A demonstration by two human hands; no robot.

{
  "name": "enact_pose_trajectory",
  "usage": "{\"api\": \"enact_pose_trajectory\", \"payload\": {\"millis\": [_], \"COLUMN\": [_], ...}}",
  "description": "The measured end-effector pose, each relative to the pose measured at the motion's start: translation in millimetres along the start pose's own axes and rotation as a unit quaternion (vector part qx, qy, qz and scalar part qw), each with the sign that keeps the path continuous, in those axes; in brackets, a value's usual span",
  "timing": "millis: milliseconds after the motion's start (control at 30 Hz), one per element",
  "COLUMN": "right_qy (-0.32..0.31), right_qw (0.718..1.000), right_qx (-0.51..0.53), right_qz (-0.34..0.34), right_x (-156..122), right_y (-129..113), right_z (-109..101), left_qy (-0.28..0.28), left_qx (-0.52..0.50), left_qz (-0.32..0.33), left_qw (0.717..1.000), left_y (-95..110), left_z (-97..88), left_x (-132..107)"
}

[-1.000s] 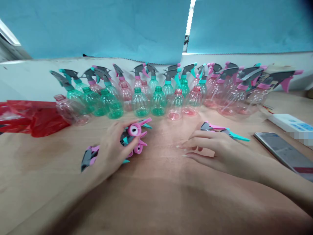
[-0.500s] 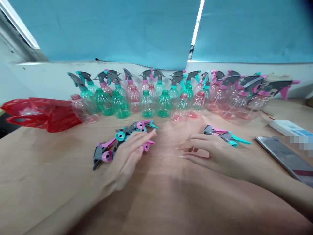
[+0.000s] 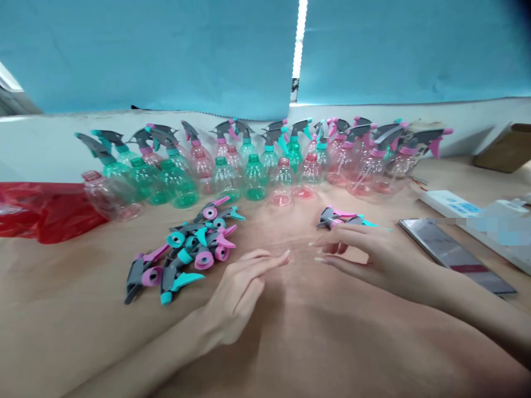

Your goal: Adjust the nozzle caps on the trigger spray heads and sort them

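My left hand is over the table, fingers stretched out and holding nothing. Left of it lies a pile of loose spray heads, grey with pink or turquoise collars and triggers. My right hand has its thumb and fingers apart with nothing between them. Just behind it are a grey-and-pink spray head and a turquoise one, partly covered by the hand. Beyond both hands stand open-necked bottles, among them a green bottle and a pink bottle.
Bottles with spray heads fitted line the wall at the back. A red plastic bag lies at the left. To the right are a phone, a white power strip and a brown box.
My left hand has moved right, away from the spray head pile, which now shows more fully. The view has turned to the right. My right hand keeps much the same open pose.
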State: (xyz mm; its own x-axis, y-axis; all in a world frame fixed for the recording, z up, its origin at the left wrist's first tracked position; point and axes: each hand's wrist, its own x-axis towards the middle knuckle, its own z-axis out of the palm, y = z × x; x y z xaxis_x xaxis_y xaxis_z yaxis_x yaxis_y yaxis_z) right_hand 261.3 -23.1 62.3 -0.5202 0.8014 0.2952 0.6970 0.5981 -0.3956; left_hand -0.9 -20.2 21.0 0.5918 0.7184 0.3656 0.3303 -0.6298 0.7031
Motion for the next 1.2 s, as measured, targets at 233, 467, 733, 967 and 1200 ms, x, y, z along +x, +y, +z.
{"api": "enact_pose_trajectory", "payload": {"millis": [233,467,733,967,1200], "right_qy": [0.029,0.045,0.036,0.028,0.026], "right_qw": [0.996,0.988,0.987,0.988,0.988], "right_qx": [-0.049,-0.125,-0.141,-0.136,-0.133], "right_qz": [0.065,0.083,0.075,0.07,0.07], "right_x": [-24.2,-25.3,-21.2,-20.4,-22.2], "right_y": [59.0,106.4,114.1,111.4,106.1], "right_z": [-7.6,-3.9,3.3,10.5,7.4], "left_qy": [-0.077,-0.058,0.021,0.002,-0.05], "left_qx": [-0.023,0.025,0.16,0.245,0.264], "left_qz": [0.048,0.091,0.085,0.069,0.094], "left_qw": [0.996,0.994,0.983,0.967,0.959], "left_y": [2.7,-17.3,-26.2,-28.7,-36.4], "left_z": [31.4,58.9,74.1,94.1,93.6], "left_x": [29.3,61.1,106.5,144.8,167.5]}}
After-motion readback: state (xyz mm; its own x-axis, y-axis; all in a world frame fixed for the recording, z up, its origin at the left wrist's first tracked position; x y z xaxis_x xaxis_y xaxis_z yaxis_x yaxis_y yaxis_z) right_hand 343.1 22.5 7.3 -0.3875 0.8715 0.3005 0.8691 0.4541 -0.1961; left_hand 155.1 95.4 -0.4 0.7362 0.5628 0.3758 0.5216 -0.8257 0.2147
